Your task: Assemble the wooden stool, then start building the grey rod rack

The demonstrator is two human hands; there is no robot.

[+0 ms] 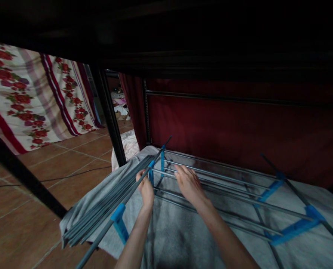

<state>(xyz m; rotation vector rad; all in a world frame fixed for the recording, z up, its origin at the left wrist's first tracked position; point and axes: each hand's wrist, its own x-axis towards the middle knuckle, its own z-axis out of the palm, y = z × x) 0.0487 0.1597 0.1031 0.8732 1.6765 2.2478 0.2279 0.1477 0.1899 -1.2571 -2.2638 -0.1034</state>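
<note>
A partly joined rack of grey metal rods and blue plastic connectors lies on a grey blanket (177, 239). My left hand (146, 190) is closed around a long grey rod (132, 189) beside a blue connector (151, 169); its fingertips are partly hidden behind the rod. My right hand (190, 183) is over a grey crosswise rod (247, 200) close to that connector, with its fingers bent round the rod. Nearer me, another blue connector (119, 223) hangs from the long rod. At the right, blue end pieces (298, 228) hold the rods' far ends.
A bundle of loose grey rods (107, 200) lies along the blanket's left edge. Black metal posts (108, 116) and a dark overhead frame enclose the space. A dark red curtain (225, 130) hangs behind. On the left are a tiled floor (79, 157), a cable and a flowered cloth (23, 101).
</note>
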